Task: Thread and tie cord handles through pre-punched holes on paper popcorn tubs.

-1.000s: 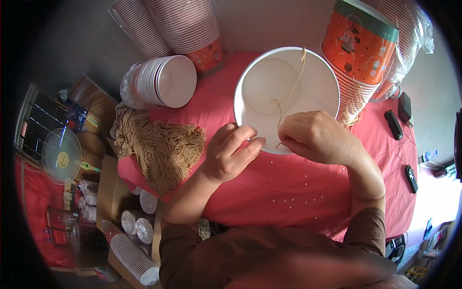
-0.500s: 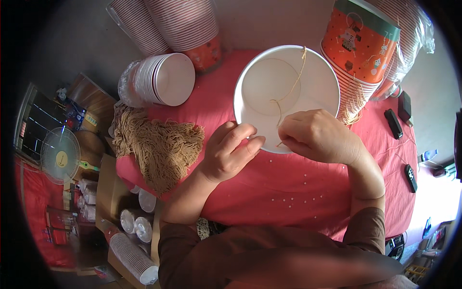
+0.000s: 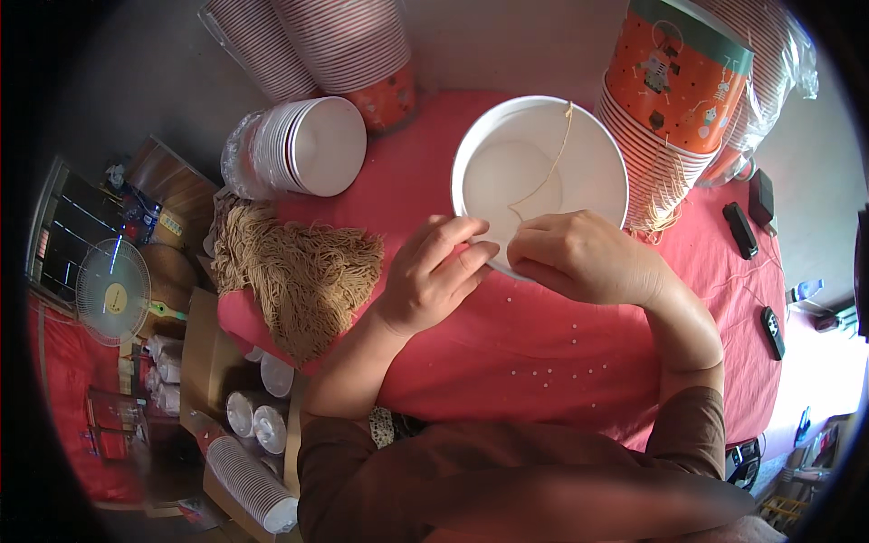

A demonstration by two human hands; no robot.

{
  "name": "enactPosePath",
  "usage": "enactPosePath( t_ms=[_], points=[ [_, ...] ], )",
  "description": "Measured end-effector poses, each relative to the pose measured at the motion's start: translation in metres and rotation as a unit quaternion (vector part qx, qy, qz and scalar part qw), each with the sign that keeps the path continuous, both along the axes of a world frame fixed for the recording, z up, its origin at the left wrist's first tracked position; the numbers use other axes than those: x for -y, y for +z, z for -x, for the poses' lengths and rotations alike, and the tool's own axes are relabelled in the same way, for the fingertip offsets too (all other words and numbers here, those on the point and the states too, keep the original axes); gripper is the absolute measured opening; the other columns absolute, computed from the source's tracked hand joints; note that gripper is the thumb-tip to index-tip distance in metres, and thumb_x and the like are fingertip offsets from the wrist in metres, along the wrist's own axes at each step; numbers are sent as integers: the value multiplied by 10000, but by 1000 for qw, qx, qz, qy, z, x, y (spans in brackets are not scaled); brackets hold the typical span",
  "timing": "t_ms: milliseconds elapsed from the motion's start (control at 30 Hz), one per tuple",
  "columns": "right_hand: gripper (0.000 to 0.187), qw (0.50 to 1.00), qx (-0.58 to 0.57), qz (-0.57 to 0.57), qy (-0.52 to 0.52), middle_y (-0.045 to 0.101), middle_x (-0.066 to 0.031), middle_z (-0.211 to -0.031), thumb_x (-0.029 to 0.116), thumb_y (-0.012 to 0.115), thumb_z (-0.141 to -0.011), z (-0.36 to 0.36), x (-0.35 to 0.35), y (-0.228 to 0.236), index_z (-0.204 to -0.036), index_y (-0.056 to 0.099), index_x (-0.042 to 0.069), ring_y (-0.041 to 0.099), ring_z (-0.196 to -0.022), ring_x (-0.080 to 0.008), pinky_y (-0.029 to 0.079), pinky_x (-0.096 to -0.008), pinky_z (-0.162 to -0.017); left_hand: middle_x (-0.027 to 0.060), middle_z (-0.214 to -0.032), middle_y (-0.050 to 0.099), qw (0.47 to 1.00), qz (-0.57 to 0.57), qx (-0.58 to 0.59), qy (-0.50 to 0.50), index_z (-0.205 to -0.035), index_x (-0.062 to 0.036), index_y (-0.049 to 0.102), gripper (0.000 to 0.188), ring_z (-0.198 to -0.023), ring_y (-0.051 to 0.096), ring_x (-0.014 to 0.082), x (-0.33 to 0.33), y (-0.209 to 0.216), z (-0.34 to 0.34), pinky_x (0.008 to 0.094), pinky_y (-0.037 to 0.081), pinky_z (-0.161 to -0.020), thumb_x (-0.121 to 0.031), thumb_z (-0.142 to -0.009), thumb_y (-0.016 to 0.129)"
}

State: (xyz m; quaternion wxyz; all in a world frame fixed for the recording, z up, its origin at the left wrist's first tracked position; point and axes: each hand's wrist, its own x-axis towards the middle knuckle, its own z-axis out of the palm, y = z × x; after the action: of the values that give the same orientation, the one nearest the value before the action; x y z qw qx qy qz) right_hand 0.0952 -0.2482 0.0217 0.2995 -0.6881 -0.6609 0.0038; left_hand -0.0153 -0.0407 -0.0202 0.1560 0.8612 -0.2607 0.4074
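A white-lined paper bucket (image 3: 507, 167) sits on the red cloth with its mouth facing me. From its far rim a thin tan string (image 3: 554, 172) hangs across the opening toward my right hand (image 3: 584, 258). That hand is closed over the near rim, its fingers pinched on the string's lower end; the fingertips are partly hidden. My left hand (image 3: 433, 276) is at the bucket's near left rim, with thumb and forefinger gripping the edge. Left of it lies a heap of tan strings (image 3: 303, 281).
The red-covered table (image 3: 453, 362) has several small white beads (image 3: 548, 371) near me. Stacked white buckets (image 3: 326, 149) stand at the back left, orange patterned buckets (image 3: 670, 77) at the back right. A black remote (image 3: 772, 333) lies right; a cardboard box (image 3: 204, 353) stands left.
The bucket's mouth has shifted slightly down and looks smaller in view. My right hand has moved a little left with the string end; my left hand has risen slightly.
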Motion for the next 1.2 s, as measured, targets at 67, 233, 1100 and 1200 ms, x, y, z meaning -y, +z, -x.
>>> enactPosePath(
  t_ms=[67, 233, 1100, 1200],
  points=[
    [120, 1000, -15, 2, 2, 637, -141, -810, 119, 645, -878, -3, -2, -2, -860, 583, 17, 655, -789, -346, 516, -454, -682, 86, -1134, 593, 999, 31, -26, -6, -981, -41, 679, 353, -892, 626, 253, -4, -2, -3, 354, 548, -737, 31, -653, 787],
    [179, 995, -94, 6, 33, 640, -130, -880, 92, 698, -862, -10, -4, -3, -1006, 640, 4, 659, -768, -297, 530, -380, -671, 124, -1167, 597, 990, 119, -64, -34, -1066, -44, 652, 435, -963, 627, 276, -11, -13, -12, 345, 549, -761, 102, -670, 756],
    [142, 997, -69, -15, -39, 668, -157, -907, 129, 637, -914, -8, -4, -2, -989, 650, 10, 665, -826, -348, 523, -434, -700, 136, -1044, 676, 816, 504, -173, -222, -1002, -21, 651, 56, -775, 641, 148, -13, -13, -2, 271, 533, -682, -9, -948, 644],
    [146, 996, -79, -10, -39, 675, -160, -936, 147, 621, -916, -2, -2, 0, -985, 649, 21, 664, -855, -369, 526, -462, -730, 173, -1116, 676, 711, 608, -204, -288, -1078, -44, 635, 104, -770, 660, 198, -17, -6, 0, 313, 554, -686, -83, -1002, 574]
  ],
)
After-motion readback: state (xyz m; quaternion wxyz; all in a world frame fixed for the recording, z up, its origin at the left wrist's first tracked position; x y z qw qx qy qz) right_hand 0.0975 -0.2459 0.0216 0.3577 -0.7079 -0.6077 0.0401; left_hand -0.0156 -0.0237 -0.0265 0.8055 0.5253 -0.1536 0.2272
